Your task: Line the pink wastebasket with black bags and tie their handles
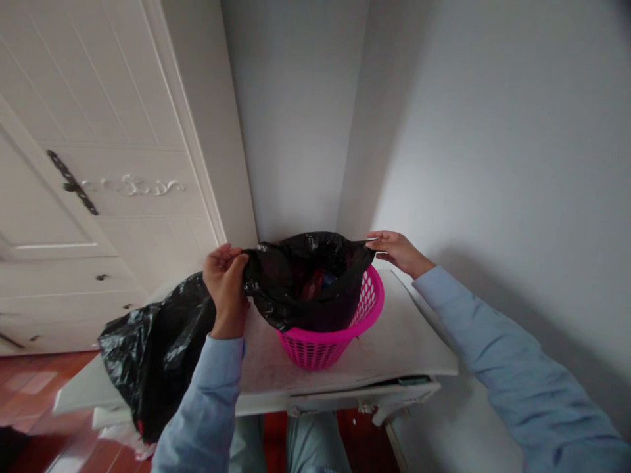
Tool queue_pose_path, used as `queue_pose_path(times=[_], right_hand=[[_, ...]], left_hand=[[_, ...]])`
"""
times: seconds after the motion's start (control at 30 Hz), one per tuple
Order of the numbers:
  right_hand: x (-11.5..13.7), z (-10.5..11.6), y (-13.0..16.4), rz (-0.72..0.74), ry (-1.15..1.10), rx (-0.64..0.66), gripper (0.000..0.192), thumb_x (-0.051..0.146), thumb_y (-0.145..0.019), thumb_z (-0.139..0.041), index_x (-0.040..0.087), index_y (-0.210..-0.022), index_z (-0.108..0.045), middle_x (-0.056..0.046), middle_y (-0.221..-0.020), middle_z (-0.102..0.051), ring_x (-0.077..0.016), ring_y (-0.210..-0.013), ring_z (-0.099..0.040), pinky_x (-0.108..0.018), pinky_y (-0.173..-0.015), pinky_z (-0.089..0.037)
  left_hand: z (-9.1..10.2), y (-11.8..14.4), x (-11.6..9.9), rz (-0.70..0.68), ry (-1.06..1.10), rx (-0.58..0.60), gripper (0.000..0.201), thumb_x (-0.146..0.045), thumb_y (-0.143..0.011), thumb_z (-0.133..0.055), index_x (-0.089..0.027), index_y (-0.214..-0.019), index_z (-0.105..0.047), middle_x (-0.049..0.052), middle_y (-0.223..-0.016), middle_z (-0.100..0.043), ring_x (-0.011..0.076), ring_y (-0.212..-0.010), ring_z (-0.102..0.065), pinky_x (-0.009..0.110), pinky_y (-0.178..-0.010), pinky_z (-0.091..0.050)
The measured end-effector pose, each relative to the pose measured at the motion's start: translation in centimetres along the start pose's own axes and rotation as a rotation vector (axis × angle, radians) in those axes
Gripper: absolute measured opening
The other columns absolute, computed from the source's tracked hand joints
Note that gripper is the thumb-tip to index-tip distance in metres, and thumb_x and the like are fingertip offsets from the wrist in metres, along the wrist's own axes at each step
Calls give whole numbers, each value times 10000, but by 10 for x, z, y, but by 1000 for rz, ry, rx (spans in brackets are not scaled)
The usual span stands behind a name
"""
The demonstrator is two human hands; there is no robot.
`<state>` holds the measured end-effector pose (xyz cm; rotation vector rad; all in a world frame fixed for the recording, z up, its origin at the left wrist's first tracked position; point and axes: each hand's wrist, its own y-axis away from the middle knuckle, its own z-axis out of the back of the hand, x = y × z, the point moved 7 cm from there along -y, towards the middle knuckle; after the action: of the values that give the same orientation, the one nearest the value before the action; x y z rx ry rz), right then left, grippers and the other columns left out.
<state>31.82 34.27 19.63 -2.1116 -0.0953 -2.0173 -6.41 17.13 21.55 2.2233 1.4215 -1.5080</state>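
Note:
A pink plastic basket point(315, 349) with a holed wall stands on a white table point(394, 348). Inside its rim sits a black garbage bag point(305, 309), its mouth spread wide and raised above the basket. My left hand point(225, 282) pinches the bag's edge on the left side. On the right, my right hand point(397, 251) pinches the opposite edge between thumb and fingers. Something red and blue point(315, 284) shows down in the bag, too dim to name.
Another black plastic bag point(162, 348) lies bunched at the table's left end, partly hanging over the edge. A white wardrobe point(123, 236) stands at the left. Grey walls point(493, 164) meet in a corner behind the table. The table's drawer point(365, 394) sits at the front, above a reddish floor.

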Motion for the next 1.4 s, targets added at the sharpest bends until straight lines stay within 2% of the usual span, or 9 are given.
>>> queue_pose_path(times=[0.1, 0.23, 0.5, 0.63, 0.77, 0.87, 1.07, 1.23, 1.4], right_hand=[[20, -4, -2, 228, -83, -81, 561, 235, -556, -891, 208, -1067, -660, -5, -921, -695, -140, -855, -641, -281, -822, -535], [29, -3, 9, 453, -182, -147, 536, 234, -552, -873, 220, -1046, -666, 3, -907, -678, -148, -848, -628, -308, -875, -528], [5, -4, 0, 38, -288, -37, 408, 232, -642, -833, 221, -1019, -675, 14, -843, -709, -135, -748, -641, -241, -677, -532], [-2, -21, -14, -132, -172, 68, 268, 347, -734, -825, 131, -849, -716, -102, -804, -737, -195, -690, -664, -307, -627, -555], [1, -33, -35, -92, -84, 22, 269, 178, -587, -900, 120, -759, -701, -100, -724, -717, -190, -649, -642, -312, -622, -540], [22, -33, -41, 103, -122, -108, 373, 223, -572, -908, 170, -887, -715, -21, -792, -716, -133, -716, -626, -255, -686, -524], [49, -4, 4, 431, -175, -177, 487, 426, -591, -908, 218, -988, -717, -27, -898, -721, -160, -798, -630, -295, -743, -539], [28, 44, 55, 321, 209, -345, 476, 472, -618, -892, 158, -938, -731, -68, -774, -702, -127, -567, -507, -252, -460, -360], [38, 55, 83, 304, 164, -307, 454, 482, -640, -900, 181, -949, -756, -46, -771, -692, -114, -558, -514, -226, -438, -389]], left_hand=[[-7, -2, -19, -140, 19, -50, 412, -170, -612, -801, -178, -978, -614, -10, -894, -673, 99, -798, -621, 228, -775, -490], [9, 1, -23, -190, 61, -167, 376, -161, -617, -795, -180, -947, -616, -19, -869, -674, 102, -811, -619, 234, -807, -493], [7, -28, 6, -9, 34, -82, 415, -209, -558, -788, -176, -931, -609, -23, -842, -646, 89, -748, -600, 213, -724, -463], [-20, -41, 21, 167, -107, 143, 490, -303, -572, -833, -165, -988, -613, -5, -814, -656, 116, -687, -618, 235, -643, -464], [-50, -47, 34, 294, -182, 312, 463, -187, -473, -837, -91, -904, -696, 61, -689, -677, 171, -552, -602, 281, -529, -441], [-56, -52, 22, 175, -133, 201, 397, -191, -532, -774, -139, -915, -684, 15, -747, -679, 137, -629, -609, 252, -593, -468], [-8, -34, -16, -14, -6, 21, 331, -294, -591, -788, -185, -893, -706, -11, -786, -680, 114, -684, -596, 213, -607, -453], [48, -23, -24, -57, -202, -54, 319, -299, -590, -823, -173, -863, -715, -12, -717, -665, 121, -654, -583, 224, -599, -439], [54, -17, -42, -102, -367, 63, 333, -366, -720, -819, -178, -987, -758, 20, -878, -719, 156, -789, -623, 263, -690, -465]])
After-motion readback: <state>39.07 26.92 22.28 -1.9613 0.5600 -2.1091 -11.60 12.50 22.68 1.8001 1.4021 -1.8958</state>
